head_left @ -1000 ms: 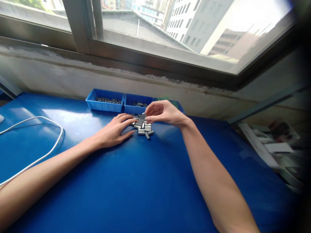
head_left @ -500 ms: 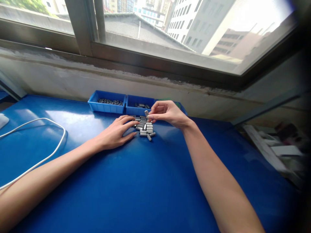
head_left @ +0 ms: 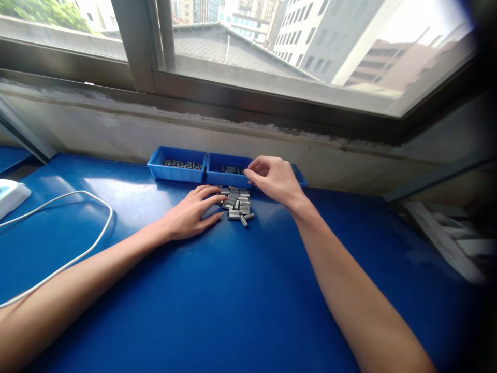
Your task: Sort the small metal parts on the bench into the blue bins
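A pile of short grey metal rods [head_left: 244, 203] lies on the blue table [head_left: 217, 290] in front of the bins. My left hand [head_left: 192, 213] rests on the table at the pile's left side, fingers spread, the fingertips touching the nearest rods. Over the right end of the middle blue bin [head_left: 225, 177] is my right hand [head_left: 276, 178], with thumb and fingertips pinched together. Whether a rod is between them is hidden. Several similar rods [head_left: 232, 169] lie in that bin.
A left blue bin [head_left: 176, 173] holds many small metal pieces. Another blue bin [head_left: 301, 177] is mostly hidden behind my right hand. A white cable [head_left: 95, 235] loops across the left, near a white device [head_left: 13, 196]. The wall and window frame [head_left: 248, 101] stand behind.
My right hand has moved from above the pile, where it held a metal rod, back to the middle bin. That rod no longer shows. My left hand stays by the pile.
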Available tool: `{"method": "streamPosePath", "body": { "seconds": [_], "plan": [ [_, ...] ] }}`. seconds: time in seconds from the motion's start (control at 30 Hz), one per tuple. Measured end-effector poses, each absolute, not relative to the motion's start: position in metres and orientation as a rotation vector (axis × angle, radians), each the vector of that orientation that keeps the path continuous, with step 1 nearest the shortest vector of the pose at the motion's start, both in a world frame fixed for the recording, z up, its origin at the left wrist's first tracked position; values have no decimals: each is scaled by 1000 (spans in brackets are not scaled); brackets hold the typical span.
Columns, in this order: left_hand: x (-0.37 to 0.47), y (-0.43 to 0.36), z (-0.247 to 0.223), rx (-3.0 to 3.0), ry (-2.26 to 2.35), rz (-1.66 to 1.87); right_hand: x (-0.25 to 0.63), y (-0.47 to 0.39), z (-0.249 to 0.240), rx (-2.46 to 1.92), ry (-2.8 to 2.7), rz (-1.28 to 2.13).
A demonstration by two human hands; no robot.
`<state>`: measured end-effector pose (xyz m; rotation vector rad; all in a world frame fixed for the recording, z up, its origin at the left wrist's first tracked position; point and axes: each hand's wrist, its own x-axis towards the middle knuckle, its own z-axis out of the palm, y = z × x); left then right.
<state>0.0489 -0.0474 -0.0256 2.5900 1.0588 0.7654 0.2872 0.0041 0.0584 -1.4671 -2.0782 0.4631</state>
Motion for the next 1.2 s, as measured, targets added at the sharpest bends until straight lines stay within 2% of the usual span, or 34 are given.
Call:
{"method": "streamPosePath", "body": {
  "seconds": [0.13, 0.23, 0.47, 0.73, 0.9, 1.2],
  "plan": [
    [49, -48, -26, 2606, 1081, 744, 292, -10, 77, -1549, -2619, 554],
    [48, -48, -27, 2611, 1081, 743, 287, -19, 77, -1701, -2803, 523],
    [48, -49, -27, 2598, 1078, 747, 273, -22, 64, -1751, -2831, 562],
    [48, -53, -23, 2772, 891, 782, 278, -16, 59, -1636, -2866, 435],
    [48, -53, -20, 2893, 751, 651, 279, -15, 59, -1626, -2869, 463],
    [48, -54, -20, 2843, 762, 686, 292, -6, 58, -1511, -2883, 597]
  ]
}}
